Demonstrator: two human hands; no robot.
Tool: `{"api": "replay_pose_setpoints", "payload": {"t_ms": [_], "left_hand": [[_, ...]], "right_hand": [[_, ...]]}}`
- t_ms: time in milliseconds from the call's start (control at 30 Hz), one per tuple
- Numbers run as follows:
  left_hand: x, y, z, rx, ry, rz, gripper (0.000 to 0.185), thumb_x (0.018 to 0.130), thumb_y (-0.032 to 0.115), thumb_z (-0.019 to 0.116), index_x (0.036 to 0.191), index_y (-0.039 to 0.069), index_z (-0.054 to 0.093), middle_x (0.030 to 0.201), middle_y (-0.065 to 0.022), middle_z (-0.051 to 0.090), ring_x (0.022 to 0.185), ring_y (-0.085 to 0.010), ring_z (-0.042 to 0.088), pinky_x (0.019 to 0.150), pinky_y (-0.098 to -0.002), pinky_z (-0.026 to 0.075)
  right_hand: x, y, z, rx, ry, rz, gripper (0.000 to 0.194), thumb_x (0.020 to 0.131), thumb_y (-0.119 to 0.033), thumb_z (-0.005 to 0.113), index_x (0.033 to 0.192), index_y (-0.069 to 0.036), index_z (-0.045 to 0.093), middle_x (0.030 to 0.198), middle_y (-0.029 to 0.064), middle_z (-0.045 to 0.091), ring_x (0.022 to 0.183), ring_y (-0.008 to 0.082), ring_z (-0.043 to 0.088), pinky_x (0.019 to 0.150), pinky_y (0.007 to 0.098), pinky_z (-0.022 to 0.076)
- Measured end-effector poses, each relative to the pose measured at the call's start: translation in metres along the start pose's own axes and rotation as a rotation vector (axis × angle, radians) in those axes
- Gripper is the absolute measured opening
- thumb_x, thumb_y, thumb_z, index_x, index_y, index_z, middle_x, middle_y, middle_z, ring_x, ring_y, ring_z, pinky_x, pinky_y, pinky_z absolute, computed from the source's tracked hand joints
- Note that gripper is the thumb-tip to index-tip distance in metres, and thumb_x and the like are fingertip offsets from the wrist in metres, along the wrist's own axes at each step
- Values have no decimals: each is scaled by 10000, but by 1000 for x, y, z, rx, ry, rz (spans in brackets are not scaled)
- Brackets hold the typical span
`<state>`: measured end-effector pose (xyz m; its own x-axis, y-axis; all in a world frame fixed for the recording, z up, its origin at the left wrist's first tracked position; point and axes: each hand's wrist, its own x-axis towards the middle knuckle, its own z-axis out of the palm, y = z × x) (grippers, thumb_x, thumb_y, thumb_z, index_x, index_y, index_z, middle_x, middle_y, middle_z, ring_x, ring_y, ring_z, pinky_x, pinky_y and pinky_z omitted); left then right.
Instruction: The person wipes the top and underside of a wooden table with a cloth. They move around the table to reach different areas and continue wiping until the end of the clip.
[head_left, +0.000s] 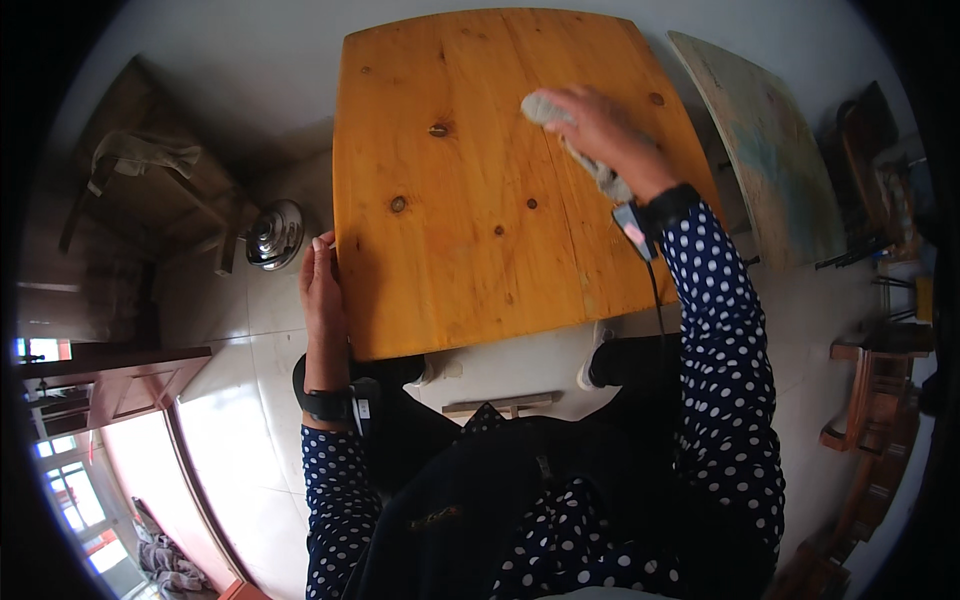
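A varnished wooden tabletop (457, 172) with dark knots and a curved far edge fills the middle of the view. On its right part, my right hand (600, 131) presses a grey cloth (546, 110) to the wood; part of the cloth trails out below the palm. My left hand (324, 277) grips the left edge of the tabletop near its front corner, fingertips along the side and partly hidden by the board. Each wrist wears a dark band with a small device.
Left of the tabletop, a round shiny metal object (275, 234) stands by a wooden piece of furniture with a cloth (146, 154) draped on it. At right leans a worn board (769, 150). A wooden chair (862, 397) stands farther right. Under me lies a low wooden piece (502, 405).
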<state>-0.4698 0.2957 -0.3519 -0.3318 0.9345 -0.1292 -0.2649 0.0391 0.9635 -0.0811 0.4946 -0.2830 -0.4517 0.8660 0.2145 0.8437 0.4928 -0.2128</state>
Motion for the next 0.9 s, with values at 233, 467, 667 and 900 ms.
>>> {"api": "replay_pose_setpoints", "payload": {"t_ms": [233,467,667,900], "left_hand": [[-1,1,0,-1,3,-10,403,1104,353,456,1238,12,625,1094,-91,710,974,-146,676,858,-277,543],[0,1,-2,56,-11,-12,459,1102,396,446,1262,-6,600,1105,-95,702,986,-151,669,858,-273,534],[0,4,0,49,-24,-3,459,1106,388,440,1254,-15,603,1109,-91,700,993,-150,664,868,-276,533],[0,2,-2,30,-31,-7,426,1112,359,434,1235,-2,622,1097,-75,703,991,-140,661,878,-281,531]], "right_hand": [[-94,-73,-9,58,-87,-540,565,796,-73,805,1312,-252,662,1216,31,592,1120,231,605,929,353,551],[-94,-65,-16,-117,-85,-464,472,864,-157,756,1319,-220,646,1195,43,615,1139,240,604,952,402,540],[-68,-27,-15,-19,-17,-98,543,860,-116,767,1369,-243,626,1264,43,615,1155,235,604,946,401,541],[-153,-64,-26,97,-202,-542,546,827,-114,789,1338,-235,639,1191,68,630,1124,256,611,941,396,535]]}}
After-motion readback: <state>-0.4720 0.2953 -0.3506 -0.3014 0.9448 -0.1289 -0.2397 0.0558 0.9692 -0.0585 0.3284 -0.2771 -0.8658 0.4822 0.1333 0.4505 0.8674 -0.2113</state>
